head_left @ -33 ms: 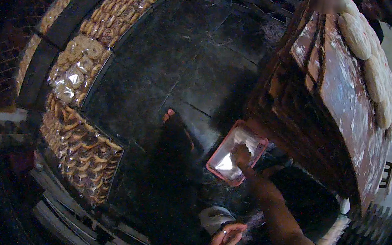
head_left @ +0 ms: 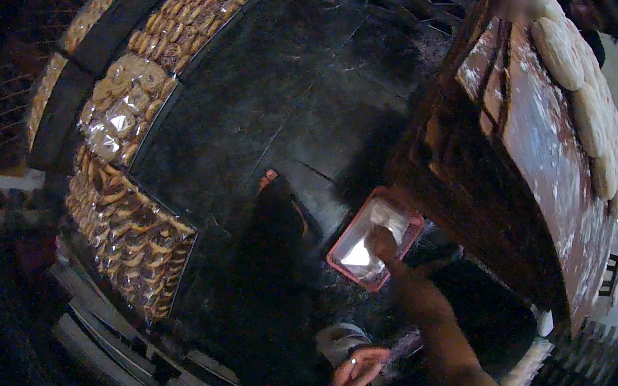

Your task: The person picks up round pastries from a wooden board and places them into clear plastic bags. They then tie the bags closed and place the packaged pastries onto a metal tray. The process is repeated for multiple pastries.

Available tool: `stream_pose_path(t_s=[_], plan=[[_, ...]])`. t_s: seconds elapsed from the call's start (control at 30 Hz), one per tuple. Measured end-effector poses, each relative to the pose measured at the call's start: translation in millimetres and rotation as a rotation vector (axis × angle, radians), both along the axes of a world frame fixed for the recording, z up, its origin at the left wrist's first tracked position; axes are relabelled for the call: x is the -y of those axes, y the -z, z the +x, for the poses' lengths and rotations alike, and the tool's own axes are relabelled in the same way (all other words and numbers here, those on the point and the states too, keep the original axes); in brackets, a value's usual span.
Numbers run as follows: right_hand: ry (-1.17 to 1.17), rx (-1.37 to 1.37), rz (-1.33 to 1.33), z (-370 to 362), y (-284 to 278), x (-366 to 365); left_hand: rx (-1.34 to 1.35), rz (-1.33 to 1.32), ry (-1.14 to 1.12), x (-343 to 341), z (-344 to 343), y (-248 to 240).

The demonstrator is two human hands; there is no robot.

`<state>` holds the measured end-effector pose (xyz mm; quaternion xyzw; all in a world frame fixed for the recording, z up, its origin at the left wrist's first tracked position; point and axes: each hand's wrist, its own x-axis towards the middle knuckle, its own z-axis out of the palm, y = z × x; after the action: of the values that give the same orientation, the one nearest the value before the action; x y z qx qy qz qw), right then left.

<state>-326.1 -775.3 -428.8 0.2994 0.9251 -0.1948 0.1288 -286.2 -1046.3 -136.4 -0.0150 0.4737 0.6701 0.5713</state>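
Observation:
My right hand [head_left: 384, 242] reaches down into a pinkish-red basket [head_left: 351, 278] on the dark floor; its fingers are dark and blurred. Inside the basket lies something white and shiny [head_left: 356, 255], bright under the light; what it is I cannot make out. Near the lower edge my left hand [head_left: 354, 377] is curled, with a ring on one finger. Crumpled clear film [head_left: 406, 344] shows beside its fingertips, and whether the hand grips it I cannot tell. A pale rounded thing [head_left: 339, 338] lies just behind that hand.
At left, clear-wrapped trays hold pastries [head_left: 143, 245], cookies [head_left: 128, 96] and small baked pieces [head_left: 172, 30]. To the right leans a stack of floury boards [head_left: 540, 151] with pale dough rounds [head_left: 579, 88] along its top. A foot [head_left: 269, 178] shows on the dark tiled floor [head_left: 289, 88].
My right hand has shifted slightly within the basket and looks more blurred. My left hand is a touch higher, still curled. The trays and boards stay about where they were.

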Motion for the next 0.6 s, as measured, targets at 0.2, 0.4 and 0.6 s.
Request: stream_pose_path(t_s=[0.2, 0.4, 0.6], plan=[[-0.122, 0.158, -0.722, 21, -179, -1, -0.105, -0.04, 0.02, -23, -11, -76], [-0.739, -0.511, -0.412, 146, -466, 89, 0.562, 0.33, -0.14, -18, 7, -71], [-0.935, -0.504, -0.236, 260, -493, 101, 0.19, 0.575, 0.414, -51, 22, -188]])
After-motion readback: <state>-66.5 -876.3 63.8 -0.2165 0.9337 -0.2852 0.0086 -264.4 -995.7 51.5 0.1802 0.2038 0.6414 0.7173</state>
